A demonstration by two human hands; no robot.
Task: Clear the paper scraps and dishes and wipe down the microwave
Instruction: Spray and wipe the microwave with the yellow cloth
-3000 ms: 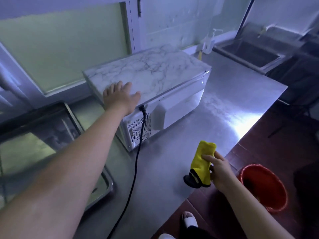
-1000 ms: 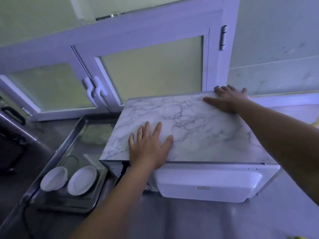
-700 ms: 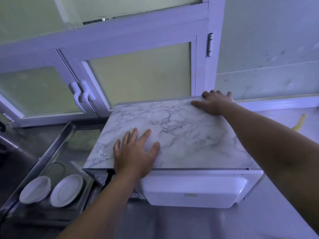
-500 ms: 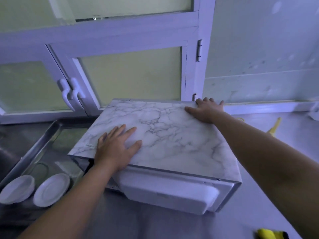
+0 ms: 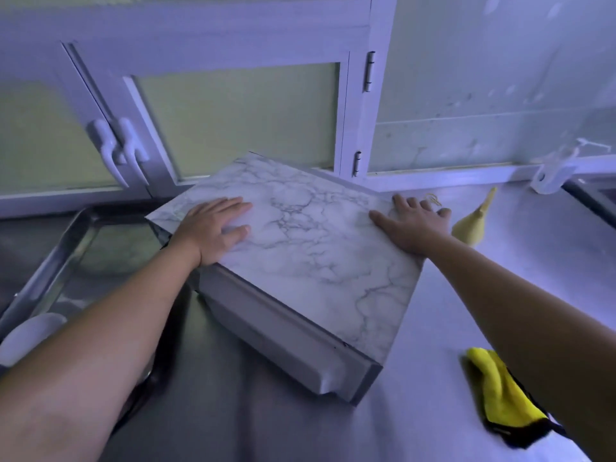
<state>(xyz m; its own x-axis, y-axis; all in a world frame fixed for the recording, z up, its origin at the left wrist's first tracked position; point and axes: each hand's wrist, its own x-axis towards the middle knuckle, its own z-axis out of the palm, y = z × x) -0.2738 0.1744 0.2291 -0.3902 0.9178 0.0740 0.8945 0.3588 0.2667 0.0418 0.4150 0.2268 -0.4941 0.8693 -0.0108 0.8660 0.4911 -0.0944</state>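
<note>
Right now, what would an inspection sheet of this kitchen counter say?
Surface: steel counter, reflective.
Job's things: microwave sits askew; yellow cloth lies loose beside its near corner; white dish in the steel tray.
Clutter: pale yellow item and pump bottle near the wall.
Hands: left hand flat on the microwave top; right hand on its far right edge.
Cables: nothing seen.
Surroundings: frosted window behind.

— What runs along the back of this kitchen?
— A white-framed window (image 5: 200, 38) with frosted panes (image 5: 240, 118), two curved handles (image 5: 131, 148) meeting at its left and two hinges (image 5: 368, 71) on the right-hand post.
— And below it?
— A stainless-steel counter (image 5: 500, 278), with a steel tray (image 5: 50, 261) lying at its left end. At far right, a white pump dispenser (image 5: 553, 171) stands against the marked wall (image 5: 500, 78), just beside a sink (image 5: 600, 195).
</note>
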